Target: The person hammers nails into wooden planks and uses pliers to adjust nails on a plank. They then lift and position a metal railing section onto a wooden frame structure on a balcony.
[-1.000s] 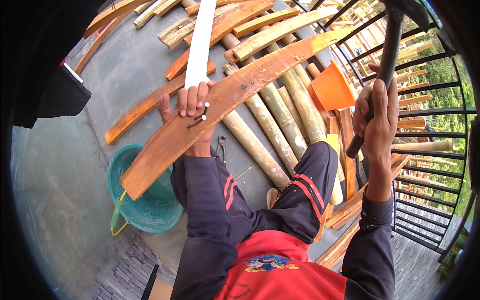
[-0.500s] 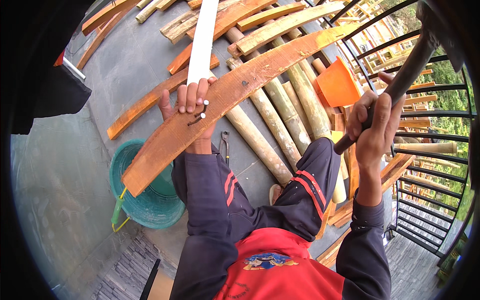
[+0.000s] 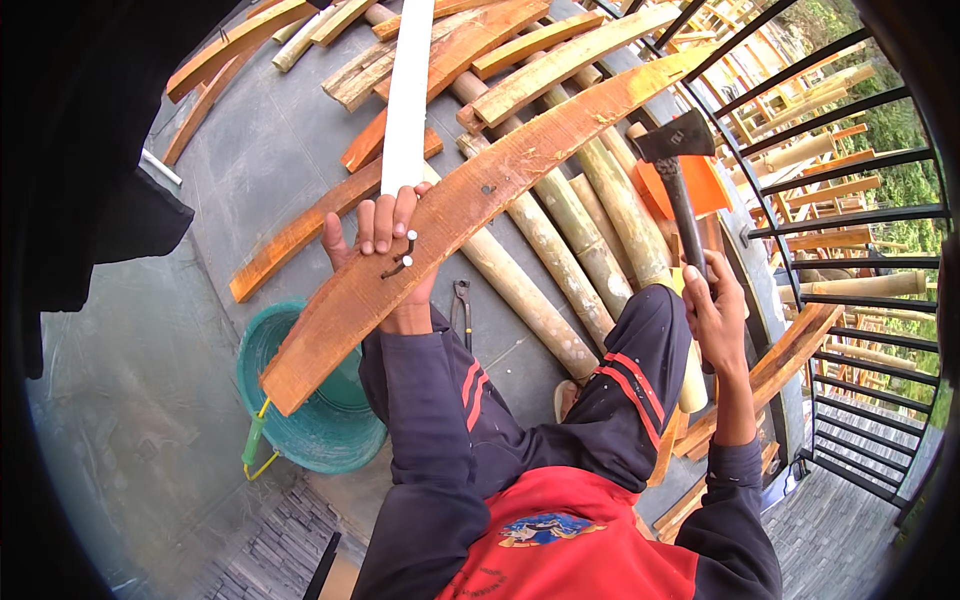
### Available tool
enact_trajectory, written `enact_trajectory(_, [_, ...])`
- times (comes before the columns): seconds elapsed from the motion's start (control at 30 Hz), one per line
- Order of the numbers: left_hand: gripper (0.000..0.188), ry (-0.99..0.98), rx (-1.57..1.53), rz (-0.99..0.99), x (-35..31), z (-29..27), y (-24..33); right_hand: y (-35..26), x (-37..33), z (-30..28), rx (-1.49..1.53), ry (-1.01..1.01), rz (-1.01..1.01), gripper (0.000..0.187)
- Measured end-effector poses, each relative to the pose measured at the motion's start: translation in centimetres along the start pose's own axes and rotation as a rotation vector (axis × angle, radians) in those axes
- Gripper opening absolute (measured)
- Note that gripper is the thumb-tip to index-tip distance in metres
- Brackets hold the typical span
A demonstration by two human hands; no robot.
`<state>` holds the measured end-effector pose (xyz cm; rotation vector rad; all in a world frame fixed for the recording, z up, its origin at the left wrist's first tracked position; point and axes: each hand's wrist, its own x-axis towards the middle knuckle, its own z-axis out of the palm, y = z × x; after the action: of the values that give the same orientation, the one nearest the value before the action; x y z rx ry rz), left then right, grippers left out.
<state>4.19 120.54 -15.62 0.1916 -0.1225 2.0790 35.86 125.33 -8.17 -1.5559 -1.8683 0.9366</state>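
A long, curved reddish-brown wooden plank slants across in front of me. My left hand grips its lower-left part, fingers curled over the far edge and thumb sticking out. Beside those fingers, two bent nails with pale heads stick out of the plank; a dark spot lies farther up it. A white strip runs away from just behind the fingers; whether they touch it I cannot tell. At the right, my right hand is closed round the dark handle of a hatchet, its head up and apart from the plank.
Below the plank's near end stands a green bucket, with a green-handled tool at its rim. Pincers lie on the grey floor. Bamboo poles and cut planks lie beyond. An orange container sits near the black railing.
The hatchet has come down and inward from its raised place at the far right, so its head now shows fully. My left hand keeps its grip on the plank. The view has shifted slightly.
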Motion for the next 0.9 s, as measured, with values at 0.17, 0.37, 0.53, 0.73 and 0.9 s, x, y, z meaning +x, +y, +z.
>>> enact_trajectory(0.17, [0.042,0.012,-0.033,-0.007,0.2,0.4,0.1,6.7,-1.9,-3.6,-0.341,0.213,0.062,0.030])
enact_trajectory(0.37, [0.042,0.056,-0.049,-0.009,0.1,0.0,-0.3,13.8,-6.5,-4.3,-0.619,0.232,0.364,0.032])
enact_trajectory(0.53, [0.041,0.097,-0.023,0.018,0.1,0.5,-0.2,19.9,-9.9,-1.6,-0.597,0.290,0.479,0.033])
enact_trajectory(0.73, [0.033,0.124,-0.083,-0.063,-0.4,-0.3,0.6,23.0,-14.0,0.4,-0.449,0.471,0.444,0.032])
enact_trajectory(0.9, [0.017,0.142,-0.018,-0.120,-0.6,-0.9,1.9,26.3,-18.5,3.6,-0.303,0.495,0.408,0.033])
